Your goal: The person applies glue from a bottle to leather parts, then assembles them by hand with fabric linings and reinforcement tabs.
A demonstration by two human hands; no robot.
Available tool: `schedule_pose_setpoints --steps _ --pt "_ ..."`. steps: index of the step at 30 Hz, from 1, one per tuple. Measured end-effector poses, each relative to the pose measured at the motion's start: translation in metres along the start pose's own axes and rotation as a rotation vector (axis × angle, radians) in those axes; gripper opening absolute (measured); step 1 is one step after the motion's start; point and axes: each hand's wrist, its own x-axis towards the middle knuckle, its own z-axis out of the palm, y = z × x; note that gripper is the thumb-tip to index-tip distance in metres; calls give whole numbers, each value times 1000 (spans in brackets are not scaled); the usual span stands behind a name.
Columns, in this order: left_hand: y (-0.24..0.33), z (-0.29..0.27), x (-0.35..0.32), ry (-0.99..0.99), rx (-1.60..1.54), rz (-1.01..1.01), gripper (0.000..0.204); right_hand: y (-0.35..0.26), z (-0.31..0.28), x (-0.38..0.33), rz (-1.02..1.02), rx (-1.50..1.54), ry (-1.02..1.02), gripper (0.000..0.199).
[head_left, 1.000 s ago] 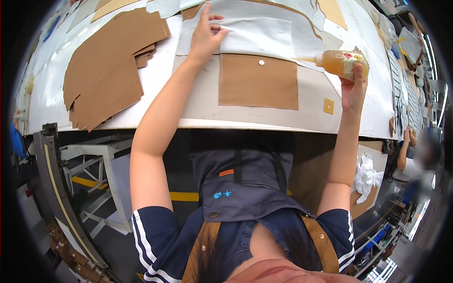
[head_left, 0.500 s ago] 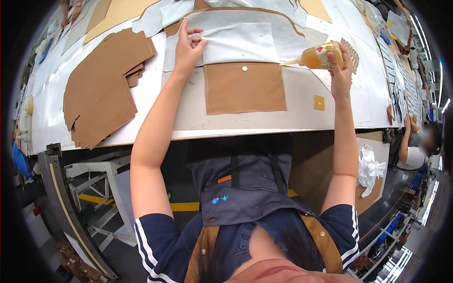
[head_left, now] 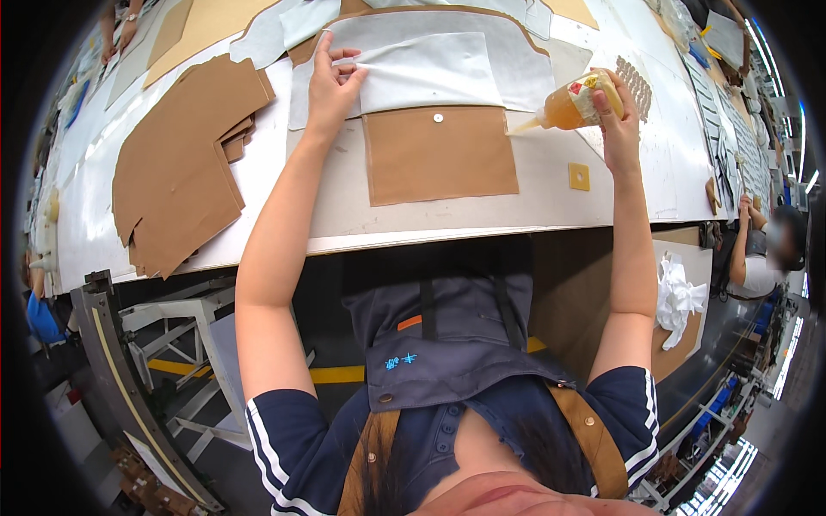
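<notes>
My right hand [head_left: 616, 116] grips a squeeze bottle [head_left: 571, 101] of amber liquid, tilted with its narrow tip pointing left. The tip is at the right edge of a brown rectangular panel [head_left: 440, 163], a little below its upper corner. A small white round snap sits near the panel's top edge. Above it lies a larger curved piece with a white lining [head_left: 422, 73] and brown border. My left hand [head_left: 331, 82] rests on the lining's left part, index finger stretched out and thumb apart from the other fingers; creases run from the thumb across the lining.
A stack of brown cut pieces [head_left: 176, 163] lies on the left of the white table. A small yellow square with a hole [head_left: 579, 176] is on the right. Crumpled white material [head_left: 677, 297] hangs beside my right arm. Other people work at the far left and right.
The bottle tip has moved from the brown panel's upper right corner a short way down its right edge, toward me. My left hand keeps its place on the lining. The view has shifted slightly.
</notes>
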Motion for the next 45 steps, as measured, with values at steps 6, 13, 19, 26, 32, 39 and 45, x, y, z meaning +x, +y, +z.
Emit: schedule_pose_setpoints --steps 6,13,19,26,32,39,45 --pt "1 1 2 -2 28 -3 79 -5 -6 -16 4 13 -38 67" --pt "0 -1 1 -5 30 9 78 -11 -14 -45 43 9 -42 65" --pt "0 2 2 -13 -6 11 78 -16 -25 -93 111 206 84 61" --pt "3 -4 -1 -17 37 -5 78 -33 0 -181 192 388 422 50" --pt "3 0 -1 -24 -3 -11 79 -32 35 -215 -50 91 553 52" --pt "1 -2 0 -14 -18 -1 79 -27 45 -229 -101 -134 544 56" --pt "-2 -4 0 -21 -3 22 80 -28 67 -231 -176 -156 491 57"
